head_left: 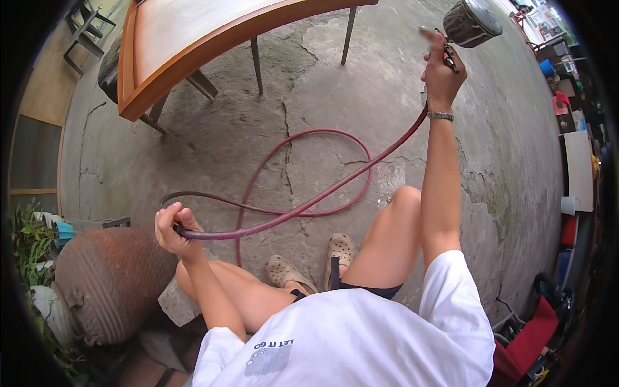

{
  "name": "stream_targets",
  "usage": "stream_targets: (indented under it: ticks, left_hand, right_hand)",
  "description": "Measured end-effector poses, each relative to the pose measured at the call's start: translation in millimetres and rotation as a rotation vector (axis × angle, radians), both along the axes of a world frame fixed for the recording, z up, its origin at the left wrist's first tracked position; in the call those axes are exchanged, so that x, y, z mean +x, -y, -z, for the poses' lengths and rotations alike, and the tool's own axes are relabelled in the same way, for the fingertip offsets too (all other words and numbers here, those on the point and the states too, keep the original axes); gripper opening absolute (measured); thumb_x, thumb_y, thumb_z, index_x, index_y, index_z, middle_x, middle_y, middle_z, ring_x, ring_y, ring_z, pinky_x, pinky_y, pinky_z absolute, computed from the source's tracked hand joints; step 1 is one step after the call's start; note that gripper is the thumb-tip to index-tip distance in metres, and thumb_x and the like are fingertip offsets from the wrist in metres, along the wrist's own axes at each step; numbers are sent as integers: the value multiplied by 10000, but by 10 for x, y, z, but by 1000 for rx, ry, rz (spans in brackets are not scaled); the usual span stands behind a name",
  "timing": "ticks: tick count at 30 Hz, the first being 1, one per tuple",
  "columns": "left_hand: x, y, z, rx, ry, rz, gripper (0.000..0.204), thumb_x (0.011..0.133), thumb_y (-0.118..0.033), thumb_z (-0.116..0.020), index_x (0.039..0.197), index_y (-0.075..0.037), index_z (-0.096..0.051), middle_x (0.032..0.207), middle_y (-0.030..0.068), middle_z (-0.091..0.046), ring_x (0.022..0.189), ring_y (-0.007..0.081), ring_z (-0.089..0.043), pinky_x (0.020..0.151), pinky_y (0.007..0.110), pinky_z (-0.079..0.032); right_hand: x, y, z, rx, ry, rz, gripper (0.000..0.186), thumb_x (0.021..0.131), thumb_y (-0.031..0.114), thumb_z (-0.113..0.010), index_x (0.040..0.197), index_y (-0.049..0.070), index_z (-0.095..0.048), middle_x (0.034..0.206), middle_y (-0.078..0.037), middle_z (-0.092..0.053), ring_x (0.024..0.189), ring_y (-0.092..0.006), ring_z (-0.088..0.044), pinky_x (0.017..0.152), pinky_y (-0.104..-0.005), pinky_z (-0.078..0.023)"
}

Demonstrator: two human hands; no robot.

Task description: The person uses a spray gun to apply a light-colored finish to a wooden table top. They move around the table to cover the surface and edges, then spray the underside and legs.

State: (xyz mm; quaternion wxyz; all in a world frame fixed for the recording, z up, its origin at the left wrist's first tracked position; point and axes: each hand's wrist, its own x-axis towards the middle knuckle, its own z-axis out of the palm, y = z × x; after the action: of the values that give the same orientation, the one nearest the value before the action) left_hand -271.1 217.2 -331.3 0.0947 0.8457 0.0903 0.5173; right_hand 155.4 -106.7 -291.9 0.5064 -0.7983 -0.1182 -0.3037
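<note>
My right hand [442, 80] is raised at the upper right, closed round a spray gun [450, 59] with a dark, paint-streaked round cup [474, 24]. One of its fingers is blurred. From below that hand a dark red hose [335, 185] runs down across to my left hand [174, 231], whose fingers are curled round it at the lower left. Beyond the left hand the hose bends back and loops over the floor in front of my feet. At the upper left lies a panel [206, 19] with a white face and an orange-brown wooden frame, apart from both hands.
Thin legs [256, 64] stand under the panel. A large brown clay jar [116, 284] lies beside my left leg, near a concrete block [178, 303] and plants [32, 245]. Cracks run through the concrete floor [309, 97]. Assorted items and a red cloth-like piece [532, 335] line the right side.
</note>
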Motion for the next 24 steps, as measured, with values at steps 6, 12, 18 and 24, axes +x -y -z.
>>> stream_targets:
  ticks: [6,12,18,24]
  left_hand:
    - [15,29,44,-9,-16,-29,234,1044,-277,-646,1034,-46,-608,686,46,-537,547,138,-434,490,287,-324]
    - [-27,-77,85,-66,10,-60,297,1075,-306,-588,1046,-12,-614,731,65,-579,584,130,-498,529,263,-388]
    - [-53,-118,72,-84,41,-108,329,1095,-317,-544,1061,-1,-627,729,49,-571,599,106,-500,558,246,-406]
    - [-144,-161,107,-146,54,-76,351,1095,-334,-538,1078,0,-644,711,26,-536,590,91,-485,559,244,-404]
  right_hand:
    - [5,221,-193,142,-66,78,404,1034,442,-627,1077,86,-812,642,-30,-667,428,-85,-551,366,-236,-422]
    - [-574,-20,-170,210,-206,-206,455,1011,452,-670,1043,15,-791,626,-30,-651,391,-68,-514,358,-236,-360]
    - [-1146,-340,-192,208,-282,-375,486,1004,446,-680,1062,-31,-759,704,-71,-695,414,-66,-530,367,-209,-377]
    - [-1328,-428,-306,147,-302,-574,500,987,443,-707,1089,-44,-753,705,-61,-691,428,-56,-539,373,-208,-370]
